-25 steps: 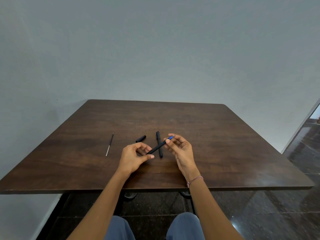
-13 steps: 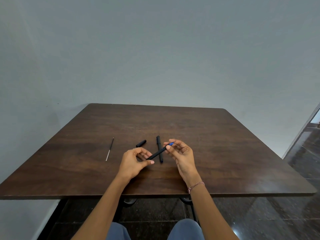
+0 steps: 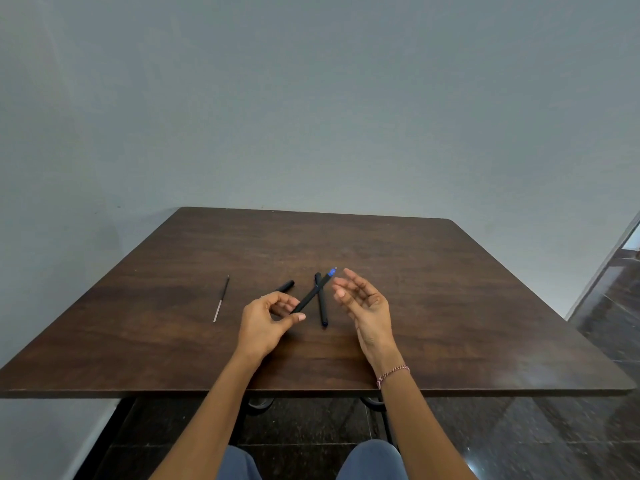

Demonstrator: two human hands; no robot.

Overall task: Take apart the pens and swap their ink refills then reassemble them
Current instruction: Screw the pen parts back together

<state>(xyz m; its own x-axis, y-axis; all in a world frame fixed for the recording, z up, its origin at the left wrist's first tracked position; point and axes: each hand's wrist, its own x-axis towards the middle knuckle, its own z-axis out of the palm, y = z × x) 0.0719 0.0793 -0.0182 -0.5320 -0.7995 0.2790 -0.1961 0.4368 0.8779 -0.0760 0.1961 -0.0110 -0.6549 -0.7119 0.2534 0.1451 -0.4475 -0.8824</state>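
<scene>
My left hand (image 3: 266,320) grips the near end of a black pen (image 3: 311,294) that slants up to the right and ends in a blue tip. My right hand (image 3: 363,303) hovers just right of that tip, fingers relaxed and apart from the pen, holding nothing. A second black pen (image 3: 322,308) lies on the brown table (image 3: 450,306) beneath the held one. A short black cap (image 3: 286,286) rests left of it. A thin ink refill (image 3: 221,298) lies alone farther left.
The table's near edge runs just above my knees. A grey wall stands behind the table. Dark glossy floor shows to the right and below. A thread bracelet sits on my right wrist.
My right hand has let go of the pen's blue tip end and drawn slightly to the right with its fingers spread. My left hand keeps its hold on the pen.
</scene>
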